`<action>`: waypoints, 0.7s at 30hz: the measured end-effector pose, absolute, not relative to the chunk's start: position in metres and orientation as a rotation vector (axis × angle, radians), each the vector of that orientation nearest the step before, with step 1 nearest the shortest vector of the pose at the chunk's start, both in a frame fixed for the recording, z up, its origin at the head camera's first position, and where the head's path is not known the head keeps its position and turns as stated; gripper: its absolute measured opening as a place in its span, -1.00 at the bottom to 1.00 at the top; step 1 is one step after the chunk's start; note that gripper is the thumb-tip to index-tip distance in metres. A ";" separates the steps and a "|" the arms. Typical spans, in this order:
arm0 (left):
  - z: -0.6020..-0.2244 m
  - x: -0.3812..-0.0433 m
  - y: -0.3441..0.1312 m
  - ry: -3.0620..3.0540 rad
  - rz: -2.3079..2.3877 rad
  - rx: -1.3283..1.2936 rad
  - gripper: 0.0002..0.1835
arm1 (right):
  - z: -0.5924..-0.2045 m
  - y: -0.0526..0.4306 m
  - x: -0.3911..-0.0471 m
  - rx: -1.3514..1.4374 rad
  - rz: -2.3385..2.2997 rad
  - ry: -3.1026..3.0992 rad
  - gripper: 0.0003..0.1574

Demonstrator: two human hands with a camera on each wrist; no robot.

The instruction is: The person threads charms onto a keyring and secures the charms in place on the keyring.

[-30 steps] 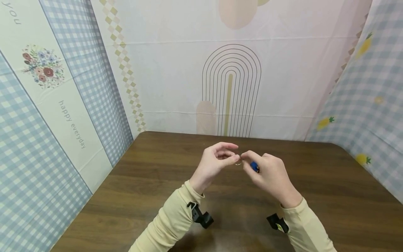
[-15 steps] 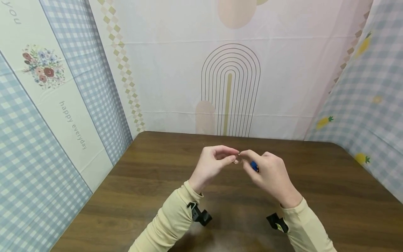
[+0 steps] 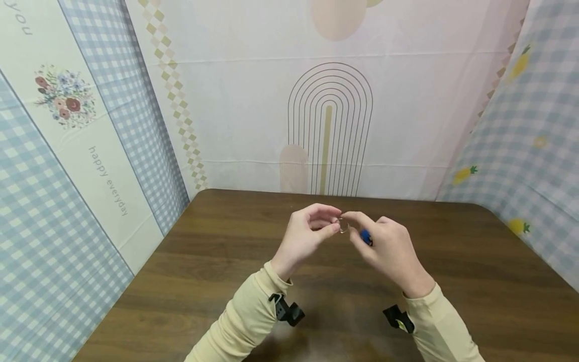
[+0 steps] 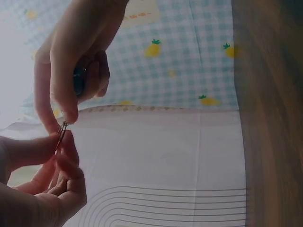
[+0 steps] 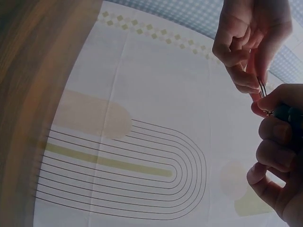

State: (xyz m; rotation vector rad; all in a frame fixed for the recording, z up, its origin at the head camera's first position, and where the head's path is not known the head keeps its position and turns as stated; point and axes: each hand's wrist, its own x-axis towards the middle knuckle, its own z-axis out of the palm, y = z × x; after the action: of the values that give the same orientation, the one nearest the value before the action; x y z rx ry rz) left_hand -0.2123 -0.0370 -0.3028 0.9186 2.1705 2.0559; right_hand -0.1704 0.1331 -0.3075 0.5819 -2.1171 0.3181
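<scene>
Both hands meet in the air above the table. A thin metal key ring (image 3: 344,231) is between them, seen edge-on in the left wrist view. My left hand (image 3: 303,234) pinches it between thumb and fingertips. My right hand (image 3: 390,247) pinches the ring's other side near small chain links (image 5: 269,113). A small blue object (image 3: 366,237) is tucked in the right palm; in the right wrist view this blue-green piece (image 5: 283,112) looks rounded, and fingers hide most of it.
The brown wooden table (image 3: 217,271) lies below the hands. A pale patterned cloth (image 3: 239,115) hangs behind it, with checked cloths at both sides. Black wrist mounts (image 3: 288,310) sit on both sleeves.
The left fingers part, close together half a second ago, then spread slightly again. The right index fingertip has shifted a little up and left along the ring, which shows more between the hands.
</scene>
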 end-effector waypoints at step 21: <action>-0.284 -0.199 -0.044 2.195 2.129 0.879 -0.76 | -0.307 0.131 -0.170 0.583 0.294 -2.088 -0.64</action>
State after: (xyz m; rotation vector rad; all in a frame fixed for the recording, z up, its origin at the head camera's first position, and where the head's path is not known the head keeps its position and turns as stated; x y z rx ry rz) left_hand -0.1991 -0.0441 -0.2844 0.8790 2.1955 2.1294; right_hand -0.1705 0.1311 -0.3068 0.5833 -2.0879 0.2943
